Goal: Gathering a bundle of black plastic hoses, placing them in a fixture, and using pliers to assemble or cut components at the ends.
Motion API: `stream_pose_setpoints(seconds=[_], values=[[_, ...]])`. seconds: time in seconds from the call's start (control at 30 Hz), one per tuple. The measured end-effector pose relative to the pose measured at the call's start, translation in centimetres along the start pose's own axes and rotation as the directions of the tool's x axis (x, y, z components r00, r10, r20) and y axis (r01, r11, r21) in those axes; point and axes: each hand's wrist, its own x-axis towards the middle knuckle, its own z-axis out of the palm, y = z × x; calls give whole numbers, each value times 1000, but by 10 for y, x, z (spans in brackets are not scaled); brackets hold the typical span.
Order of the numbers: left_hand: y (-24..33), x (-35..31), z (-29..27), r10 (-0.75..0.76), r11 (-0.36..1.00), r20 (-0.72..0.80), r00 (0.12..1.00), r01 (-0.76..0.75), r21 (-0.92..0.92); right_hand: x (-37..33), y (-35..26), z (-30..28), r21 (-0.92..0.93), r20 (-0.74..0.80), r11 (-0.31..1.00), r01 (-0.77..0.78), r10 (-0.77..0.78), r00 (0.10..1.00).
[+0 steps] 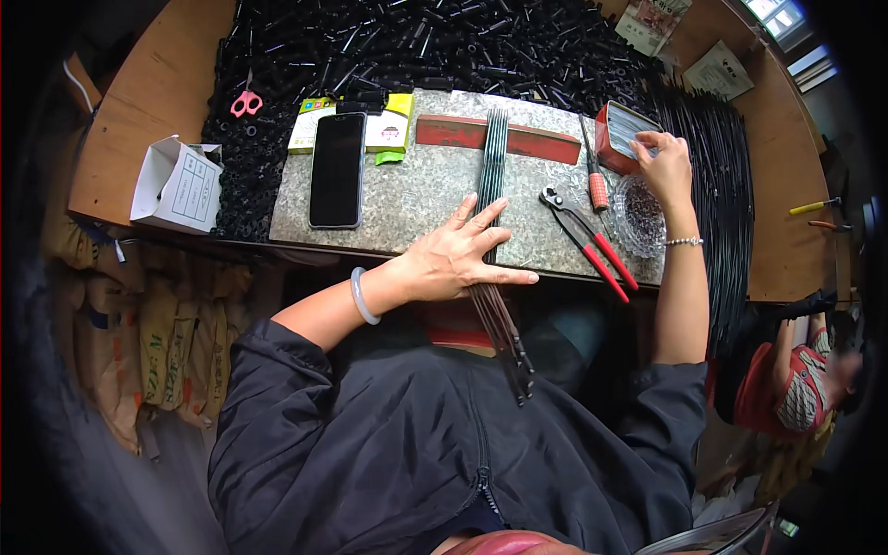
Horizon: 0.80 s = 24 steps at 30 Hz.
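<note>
A bundle of thin dark metal rods (495,185) is lying across the speckled stone slab (407,199), its lower ends overhanging the slab's near edge. The left hand (462,254) is pressing flat on the rods, fingers spread. The right hand (664,166) is reaching near the slab's right edge, fingertips pinching at a red box (618,129) above a clear ribbed dish (638,217). Red-handled pliers (587,236) are lying between the hands.

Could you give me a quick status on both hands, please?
Left hand flat on the rods. Right hand at the red box, above the glass dish. Pliers lie between.
</note>
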Motion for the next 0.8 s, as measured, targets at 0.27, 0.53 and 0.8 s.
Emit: stream_pose_setpoints(seconds=[0.27,0.53,0.8], values=[[-1,2,2,-26,997,-58,998,22,-73,18,14,11,5,136,989,145,-144,980],[-1,4,0,-41,997,-63,997,37,-63,14,17,7,45,-116,976,212,-206,972],[-1,1,1,-50,998,-74,996,46,-49,0,-81,25,503,-16,821,271,-305,952]])
